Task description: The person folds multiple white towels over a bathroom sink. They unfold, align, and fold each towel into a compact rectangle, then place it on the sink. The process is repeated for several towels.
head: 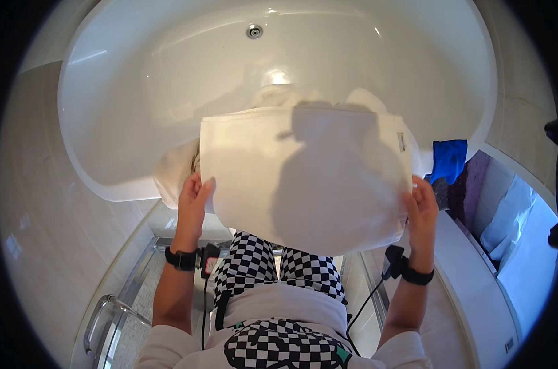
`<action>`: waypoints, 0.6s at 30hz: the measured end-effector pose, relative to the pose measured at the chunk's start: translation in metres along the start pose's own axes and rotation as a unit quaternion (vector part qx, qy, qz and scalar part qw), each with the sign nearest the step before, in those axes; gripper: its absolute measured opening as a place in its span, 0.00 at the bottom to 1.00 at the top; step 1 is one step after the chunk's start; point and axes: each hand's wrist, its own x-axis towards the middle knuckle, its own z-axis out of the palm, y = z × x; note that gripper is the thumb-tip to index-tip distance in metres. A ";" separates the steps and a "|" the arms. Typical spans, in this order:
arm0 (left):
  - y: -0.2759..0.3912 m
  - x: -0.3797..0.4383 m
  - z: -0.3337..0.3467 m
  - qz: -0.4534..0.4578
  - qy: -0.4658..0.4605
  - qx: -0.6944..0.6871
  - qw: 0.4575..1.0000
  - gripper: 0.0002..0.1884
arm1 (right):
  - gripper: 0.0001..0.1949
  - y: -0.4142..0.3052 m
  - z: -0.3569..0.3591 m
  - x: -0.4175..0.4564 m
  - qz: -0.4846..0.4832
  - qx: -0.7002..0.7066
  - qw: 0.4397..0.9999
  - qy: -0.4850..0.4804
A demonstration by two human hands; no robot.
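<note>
A folded cream towel [246,161] is stretched flat between my two hands, at the near side of the bathtub. My left hand [195,198] pinches its left edge between thumb and fingers. Its right edge is gripped by my right hand [421,203], below a small sewn-on label [401,142]. Behind the towel, more pale cloth [283,97] shows in the tub, mostly hidden. To the left, a beige textured cloth [173,175] hangs over the tub's near rim. The shadow of a head and shoulders falls across the towel.
The white bathtub [122,110] spans the view ahead, with a round metal drain [254,31] at its far side. A blue cloth [449,159] drapes over the right rim. A chrome handle [108,302] stands at lower left. Cables [366,300] run from both wrists.
</note>
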 end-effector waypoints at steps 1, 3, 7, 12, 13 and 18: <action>-0.004 -0.008 -0.002 -0.011 -0.005 -0.003 1.000 0.16 | 0.19 0.005 -0.004 -0.006 -0.003 0.009 1.000 -0.009; -0.014 -0.025 -0.003 -0.033 -0.016 -0.010 0.999 0.15 | 0.20 0.008 -0.006 -0.024 0.016 -0.034 0.999 -0.015; -0.034 -0.049 -0.004 -0.045 -0.003 0.027 0.999 0.12 | 0.14 0.014 0.000 -0.045 0.035 -0.077 0.996 0.015; -0.049 -0.074 -0.003 0.057 0.093 0.061 0.992 0.11 | 0.09 0.011 0.001 -0.062 0.027 -0.062 0.994 0.087; -0.058 -0.075 -0.004 0.058 0.105 0.051 0.991 0.11 | 0.09 0.016 0.000 -0.062 0.042 -0.070 0.993 0.082; -0.077 -0.056 -0.003 0.000 0.072 0.117 0.990 0.17 | 0.09 0.045 0.006 -0.057 -0.011 -0.146 0.985 0.092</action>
